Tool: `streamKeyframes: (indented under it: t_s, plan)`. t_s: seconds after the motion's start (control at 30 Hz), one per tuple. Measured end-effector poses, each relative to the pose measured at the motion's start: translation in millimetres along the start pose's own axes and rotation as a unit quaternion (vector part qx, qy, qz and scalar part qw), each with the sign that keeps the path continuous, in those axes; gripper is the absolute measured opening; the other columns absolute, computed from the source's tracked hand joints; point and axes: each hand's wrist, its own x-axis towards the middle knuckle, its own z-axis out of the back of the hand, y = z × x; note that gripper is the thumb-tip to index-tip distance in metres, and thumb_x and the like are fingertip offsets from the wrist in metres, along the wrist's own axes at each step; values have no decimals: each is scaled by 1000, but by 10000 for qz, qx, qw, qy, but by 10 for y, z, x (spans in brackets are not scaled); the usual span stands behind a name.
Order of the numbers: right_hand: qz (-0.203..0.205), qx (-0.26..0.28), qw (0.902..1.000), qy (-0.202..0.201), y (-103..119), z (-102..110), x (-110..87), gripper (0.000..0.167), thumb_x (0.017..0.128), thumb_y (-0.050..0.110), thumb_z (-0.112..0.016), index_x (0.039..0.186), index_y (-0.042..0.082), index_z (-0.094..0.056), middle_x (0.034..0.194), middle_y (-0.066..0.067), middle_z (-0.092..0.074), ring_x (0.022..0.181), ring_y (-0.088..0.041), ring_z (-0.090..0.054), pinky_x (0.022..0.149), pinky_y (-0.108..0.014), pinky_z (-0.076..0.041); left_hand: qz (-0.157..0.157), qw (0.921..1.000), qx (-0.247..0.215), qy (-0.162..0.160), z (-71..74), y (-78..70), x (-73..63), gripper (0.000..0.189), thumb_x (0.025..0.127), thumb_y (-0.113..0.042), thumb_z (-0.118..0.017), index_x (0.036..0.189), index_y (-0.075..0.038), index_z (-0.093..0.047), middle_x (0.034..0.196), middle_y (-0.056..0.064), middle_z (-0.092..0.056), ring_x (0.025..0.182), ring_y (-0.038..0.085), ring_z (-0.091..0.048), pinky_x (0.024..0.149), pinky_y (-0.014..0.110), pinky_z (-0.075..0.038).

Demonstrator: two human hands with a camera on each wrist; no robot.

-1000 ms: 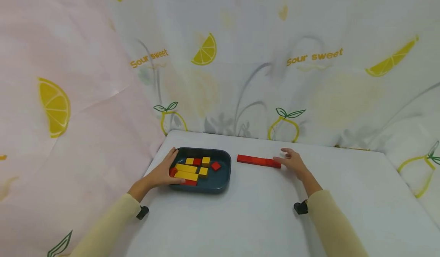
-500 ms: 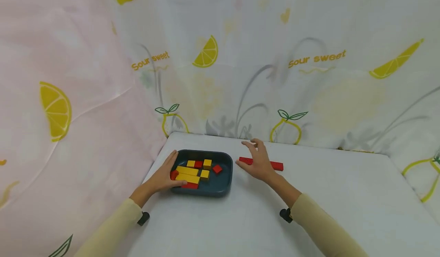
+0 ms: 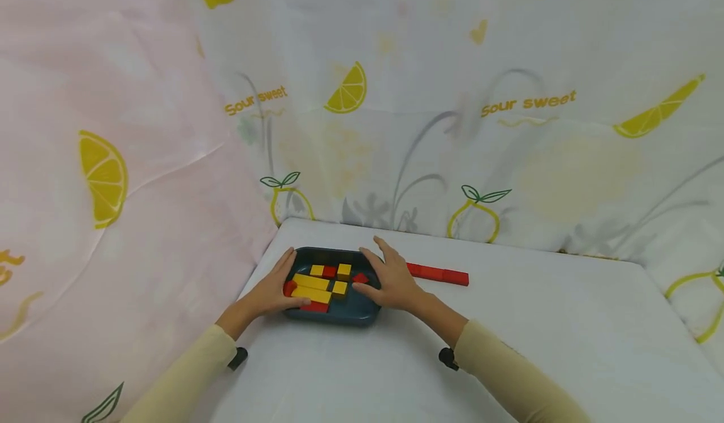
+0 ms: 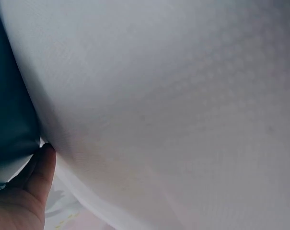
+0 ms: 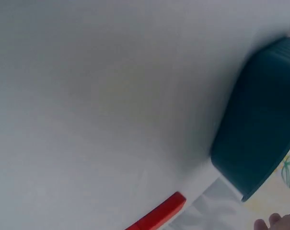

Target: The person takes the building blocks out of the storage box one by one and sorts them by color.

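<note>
Across the table (image 3: 351, 373), left to right: left hand (image 3: 268, 292), gripping the left end of a teal tray (image 3: 345, 317); yellow and red blocks (image 3: 312, 281), inside it; right hand (image 3: 397, 283), fingers spread wide, at the tray's right end; red block row (image 3: 438, 274), partly behind that hand.

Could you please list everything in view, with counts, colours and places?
Table: one, white, foreground
Tray: one, dark teal, on table
Long blocks: two, yellow, in tray
Small blocks: three, yellow, in tray
Other blocks: four showing, red, in tray
Block row: one, red, right of tray, partly hidden
Printed cloth: count unclear, white and pinkish, behind and left of table
Wrist devices: two, black, one per wrist
Sleeves: two, pale yellow, on forearms
Left hand: one, bare, holding tray's left end
Right hand: one, bare, at tray's right end
</note>
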Motion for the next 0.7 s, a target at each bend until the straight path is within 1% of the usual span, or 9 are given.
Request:
streamKeyframes:
  t_s: [0.1,0.23,0.37,0.5,0.6,0.7]
  plan:
    - [104,173,9998,23,94,-136,58,72,94,49,-62,153,18,-35,163,-16,-17,144,-38,-32,114,-62,-30,34,10000,-58,20,20,-6,1,126,72,-65,-76,160,-7,-6,167,14,-2,150,38,-20,116,62,-27]
    - [63,485,9988,34,203,-355,105,71,95,46,-63,152,15,-36,162,-16,-19,142,-36,-37,114,-57,-35,28,9999,-110,68,11,5,4,125,74,-62,-77,159,-6,-4,167,15,-2,150,38,-19,117,62,-26]
    - [50,805,9967,48,300,-470,102,70,95,44,-63,152,13,-36,162,-17,-17,143,-37,-34,113,-55,-37,-16,9999,-84,56,-6,6,21,125,74,-62,-77,160,-7,-4,167,15,-2,150,39,-20,116,62,-26]
    - [29,601,9981,122,367,-494,113,70,95,46,-61,153,14,-35,163,-18,-15,145,-38,-31,114,-57,-36,-71,10000,-64,11,5,1,21,123,75,-62,-76,160,-7,-6,167,15,-2,149,40,-21,115,63,-28]
    - [-7,371,9992,158,414,-542,148,70,96,47,-60,152,16,-36,162,-17,-16,143,-38,-34,113,-58,-36,-76,10000,-22,-31,13,2,9,120,74,-62,-76,160,-8,-10,167,15,-3,147,42,-24,113,65,-30]
    - [-8,59,9999,112,472,-619,193,64,97,42,-59,151,15,-38,161,-17,-21,142,-36,-36,113,-56,-37,-102,9999,-45,-35,8,0,15,118,74,-60,-77,160,-11,-13,167,15,-4,147,43,-24,112,65,-30]
